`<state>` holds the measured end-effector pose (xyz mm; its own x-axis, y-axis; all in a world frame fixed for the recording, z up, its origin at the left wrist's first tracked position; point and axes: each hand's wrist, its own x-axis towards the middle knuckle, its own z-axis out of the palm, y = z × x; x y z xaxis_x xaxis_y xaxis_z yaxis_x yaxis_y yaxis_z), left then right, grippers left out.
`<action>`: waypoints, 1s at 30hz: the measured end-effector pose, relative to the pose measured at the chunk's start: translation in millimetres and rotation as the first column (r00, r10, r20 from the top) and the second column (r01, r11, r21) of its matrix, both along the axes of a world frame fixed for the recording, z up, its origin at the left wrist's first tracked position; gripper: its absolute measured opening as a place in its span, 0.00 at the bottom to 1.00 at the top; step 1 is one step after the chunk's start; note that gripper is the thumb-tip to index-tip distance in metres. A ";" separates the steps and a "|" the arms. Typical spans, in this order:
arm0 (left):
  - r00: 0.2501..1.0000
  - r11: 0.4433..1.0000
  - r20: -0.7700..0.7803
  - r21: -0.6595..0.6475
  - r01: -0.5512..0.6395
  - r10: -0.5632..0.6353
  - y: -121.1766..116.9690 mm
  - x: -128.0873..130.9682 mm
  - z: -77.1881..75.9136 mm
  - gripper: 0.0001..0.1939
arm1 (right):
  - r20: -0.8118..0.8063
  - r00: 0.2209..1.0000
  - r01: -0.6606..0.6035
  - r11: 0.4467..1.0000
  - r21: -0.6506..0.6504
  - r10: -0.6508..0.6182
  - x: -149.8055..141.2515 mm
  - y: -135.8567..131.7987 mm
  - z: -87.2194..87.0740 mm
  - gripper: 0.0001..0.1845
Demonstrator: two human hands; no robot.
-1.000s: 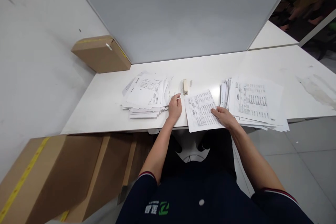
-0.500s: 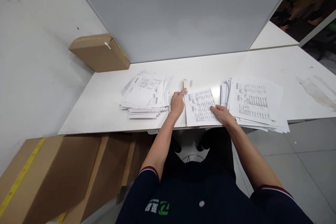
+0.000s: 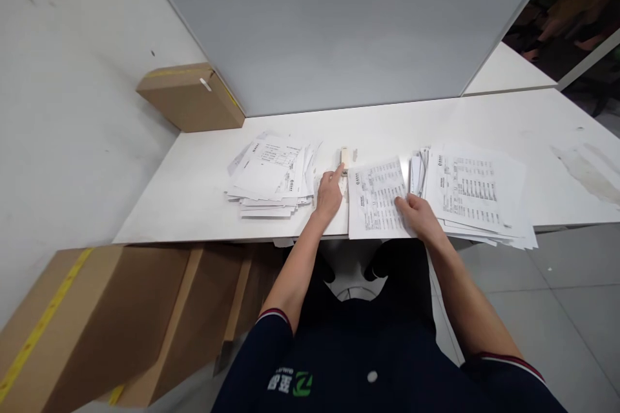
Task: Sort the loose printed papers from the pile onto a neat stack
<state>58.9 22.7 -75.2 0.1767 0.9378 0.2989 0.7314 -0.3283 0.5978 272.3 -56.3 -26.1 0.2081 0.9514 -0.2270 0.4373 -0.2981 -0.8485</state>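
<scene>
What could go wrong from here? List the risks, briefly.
The paper stack on the right overhangs the table; a knock could spill it.
The left hand has its index finger at the cream stapler; pressing there might pinch that finger.
Only the right hand grips the held paper, which might shift askew.

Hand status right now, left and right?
Left hand: partly open, index finger extended to the cream stapler.
Right hand: closed on the printed paper, thumb on top.
</scene>
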 end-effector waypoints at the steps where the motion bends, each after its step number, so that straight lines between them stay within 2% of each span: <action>1: 0.999 0.999 0.027 0.033 0.021 -0.022 -6.4 -2.3 4.1 0.24 | 0.026 0.999 0.029 0.999 0.026 -0.029 3.0 -5.2 9.0 0.16; 3: 0.997 0.993 0.062 0.116 0.029 -0.037 -19.6 -12.3 13.6 0.21 | 0.044 0.994 0.097 0.994 0.046 -0.099 13.7 -15.4 25.0 0.17; 5: 0.997 0.983 0.075 0.176 -0.049 0.036 -29.8 -31.4 23.5 0.19 | 0.000 0.982 0.189 0.982 0.027 -0.189 30.9 -22.8 34.7 0.17; 7: 0.977 0.963 0.086 0.169 -0.209 0.197 -33.9 -58.7 31.7 0.18 | -0.070 0.949 0.311 0.950 0.032 -0.308 53.8 -26.3 36.6 0.14; 8: 0.948 0.936 0.073 0.152 -0.316 0.309 -33.8 -74.2 34.6 0.18 | -0.097 0.923 0.379 0.924 0.053 -0.373 66.7 -26.7 35.0 0.14; 10: 0.889 0.887 -0.018 0.076 -0.456 0.458 -30.7 -105.1 37.5 0.22 | -0.113 0.874 0.483 0.871 0.094 -0.473 92.4 -25.7 29.3 0.14; 12: 0.856 0.864 -0.142 -0.012 -0.504 0.497 -26.7 -130.9 36.6 0.27 | -0.012 0.850 0.526 0.845 0.095 -0.527 114.4 -24.6 23.9 0.14; 14: 0.856 0.866 -0.232 -0.088 -0.492 0.463 -24.0 -148.3 33.6 0.28 | 0.215 0.810 0.540 0.837 0.090 -0.546 128.3 -25.5 21.8 0.18; 16: 0.861 0.876 -0.276 -0.107 -0.470 0.428 -23.0 -157.4 30.4 0.26 | 0.435 0.717 0.536 0.830 0.153 -0.544 132.3 -29.7 23.5 0.26; 18: 0.864 0.895 -0.303 -0.070 -0.440 0.402 -23.0 -160.9 28.5 0.22 | 0.522 0.656 0.485 0.834 0.261 -0.545 127.0 -35.9 28.1 0.32; 19: 0.868 0.909 -0.319 -0.044 -0.415 0.380 -23.1 -161.4 28.3 0.19 | 0.517 0.660 0.448 0.838 0.312 -0.545 121.5 -39.0 31.0 0.32; 21: 0.874 0.935 -0.355 0.000 -0.354 0.331 -23.6 -160.9 29.4 0.16 | 0.467 0.704 0.376 0.839 0.394 -0.535 106.2 -43.6 36.8 0.31; 24: 0.881 0.947 -0.349 0.062 -0.316 0.318 -27.1 -154.2 34.4 0.17 | 0.390 0.776 0.293 0.831 0.472 -0.495 73.8 -44.4 41.8 0.29; 26: 0.904 0.949 -0.291 0.121 -0.291 0.314 -34.3 -142.1 38.8 0.17 | 0.302 0.866 0.246 0.865 0.437 -0.399 46.5 -40.5 40.3 0.25; 28: 0.942 0.965 -0.236 0.169 -0.203 0.239 -46.7 -121.6 42.8 0.15 | 0.082 0.981 0.144 0.948 0.285 -0.173 15.8 -33.2 33.8 0.22; 29: 0.957 0.974 -0.225 0.175 -0.145 0.183 -54.8 -108.3 44.2 0.14 | -0.064 0.998 0.035 0.983 0.181 -0.023 0.1 -28.1 28.8 0.22; 30: 0.967 0.983 -0.225 0.164 -0.083 0.119 -63.6 -93.5 45.1 0.14 | -0.196 0.977 -0.069 0.994 0.087 0.085 -15.2 -22.0 22.8 0.24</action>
<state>-34.5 -41.0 -30.1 0.1654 0.9009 0.4014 0.8783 -0.3197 0.3555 257.1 -78.3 -3.3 0.0920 0.9795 -0.1794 0.2763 -0.1982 -0.9404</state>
